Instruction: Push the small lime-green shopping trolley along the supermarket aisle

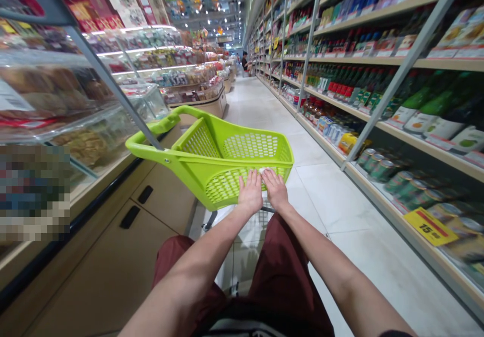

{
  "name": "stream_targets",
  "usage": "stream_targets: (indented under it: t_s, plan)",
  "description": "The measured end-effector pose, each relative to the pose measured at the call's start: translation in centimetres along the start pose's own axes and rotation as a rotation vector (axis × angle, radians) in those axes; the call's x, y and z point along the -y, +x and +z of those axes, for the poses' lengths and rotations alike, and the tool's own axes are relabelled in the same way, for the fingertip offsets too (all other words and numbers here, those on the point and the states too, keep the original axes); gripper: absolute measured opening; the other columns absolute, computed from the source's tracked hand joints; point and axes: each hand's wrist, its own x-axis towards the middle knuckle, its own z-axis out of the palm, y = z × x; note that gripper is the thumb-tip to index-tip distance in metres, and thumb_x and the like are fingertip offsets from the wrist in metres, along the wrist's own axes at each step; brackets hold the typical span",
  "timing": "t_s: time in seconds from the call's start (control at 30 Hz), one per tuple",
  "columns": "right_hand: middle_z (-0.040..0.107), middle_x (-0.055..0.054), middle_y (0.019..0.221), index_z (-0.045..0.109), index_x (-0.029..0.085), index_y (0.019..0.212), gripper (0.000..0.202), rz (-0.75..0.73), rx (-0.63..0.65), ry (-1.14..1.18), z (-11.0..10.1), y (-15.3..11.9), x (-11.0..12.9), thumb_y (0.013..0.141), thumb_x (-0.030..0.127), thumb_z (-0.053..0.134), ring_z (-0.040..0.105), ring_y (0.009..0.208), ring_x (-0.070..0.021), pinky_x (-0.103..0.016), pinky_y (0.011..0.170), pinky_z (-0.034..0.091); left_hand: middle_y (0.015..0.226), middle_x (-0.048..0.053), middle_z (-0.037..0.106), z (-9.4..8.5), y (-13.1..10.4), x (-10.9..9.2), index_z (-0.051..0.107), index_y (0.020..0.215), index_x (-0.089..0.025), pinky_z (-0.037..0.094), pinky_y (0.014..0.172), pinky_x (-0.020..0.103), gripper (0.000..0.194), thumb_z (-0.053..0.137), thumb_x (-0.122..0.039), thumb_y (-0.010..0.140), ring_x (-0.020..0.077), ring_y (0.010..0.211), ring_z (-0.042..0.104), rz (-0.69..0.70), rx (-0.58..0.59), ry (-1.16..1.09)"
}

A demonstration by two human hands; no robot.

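A bright green plastic shopping trolley point(234, 160) stands in front of me, its perforated basket side facing me and its handle point(151, 130) at the left. Against this side wall lies my left hand point(250, 191), open, with its fingers stretched upward just below the rim. Close beside it, my right hand point(276, 188) presses on the same wall with bent fingers. A small white cloth-like piece point(263, 170) shows under the right fingertips; most of it is covered, so its kind is unclear. The trolley's interior looks bare where I can see in.
Shelves point(340, 100) with bottles and cans line the right side, with a yellow price tag point(431, 226) low down. Glass-topped food cases point(113, 110) over wooden cabinets point(113, 261) run along the left. Tiled floor point(253, 95) stretches between them; a person point(245, 64) is far down the aisle.
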Motion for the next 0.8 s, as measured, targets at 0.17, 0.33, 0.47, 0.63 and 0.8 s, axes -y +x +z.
stream_targets:
  t_s: [0.17, 0.33, 0.47, 0.63, 0.8]
  plan:
    - [0.046, -0.007, 0.133, 0.048, 0.017, 0.125, 0.048, -0.011, 0.001, -0.043, -0.5, -1.7, -1.1, 0.080, 0.005, 0.036, 0.031, 0.128, -0.0204, -0.042, 0.101, 0.027, 0.148, 0.011, 0.010, 0.4, -0.2, 0.1, 0.020, 0.138, -0.007, 0.006, 0.108, 0.053, 0.069, 0.041, -0.020, 0.074, 0.0236, 0.136, 0.005, -0.001, 0.054, 0.036]
    - [0.044, -0.009, 0.134, 0.046, 0.015, 0.126, 0.044, 0.058, -0.227, -0.104, -2.9, 0.4, -2.4, 0.084, 0.010, 0.033, 0.025, 0.131, -0.0191, -0.042, 0.104, 0.022, 0.148, 0.010, 0.007, -0.4, 0.6, -0.7, 0.016, 0.139, -0.007, 0.006, 0.108, 0.053, 0.071, 0.041, -0.019, 0.073, 0.0232, 0.136, 0.004, 0.012, 0.002, 0.004]
    - [0.041, -0.011, 0.136, 0.044, 0.015, 0.128, 0.044, 0.106, -0.183, -0.128, -2.6, 1.0, -3.5, 0.085, 0.012, 0.032, 0.027, 0.130, -0.0205, -0.045, 0.103, 0.021, 0.148, 0.010, 0.009, -0.9, 1.0, -1.9, 0.017, 0.138, -0.007, 0.006, 0.107, 0.053, 0.068, 0.038, -0.019, 0.075, 0.0230, 0.136, 0.003, 0.046, -0.021, -0.004]
    - [0.040, -0.010, 0.137, 0.043, 0.016, 0.128, 0.047, 0.092, -0.043, -0.104, -0.7, -1.8, -4.1, 0.083, 0.008, 0.035, 0.025, 0.131, -0.0193, -0.044, 0.102, 0.023, 0.148, 0.011, 0.012, -0.2, 0.8, -3.3, 0.019, 0.138, -0.007, 0.006, 0.107, 0.054, 0.066, 0.039, -0.021, 0.076, 0.0238, 0.136, 0.007, 0.122, 0.049, -0.002]
    - [0.046, -0.011, 0.132, 0.048, 0.016, 0.124, 0.047, 0.083, 0.055, -0.081, -0.6, -4.1, -4.1, 0.079, 0.006, 0.037, 0.031, 0.128, -0.0196, -0.043, 0.099, 0.028, 0.147, 0.010, 0.018, 0.5, 0.3, -4.1, 0.022, 0.137, -0.010, 0.009, 0.107, 0.053, 0.066, 0.041, -0.022, 0.075, 0.0233, 0.135, 0.012, 0.168, 0.119, -0.015]
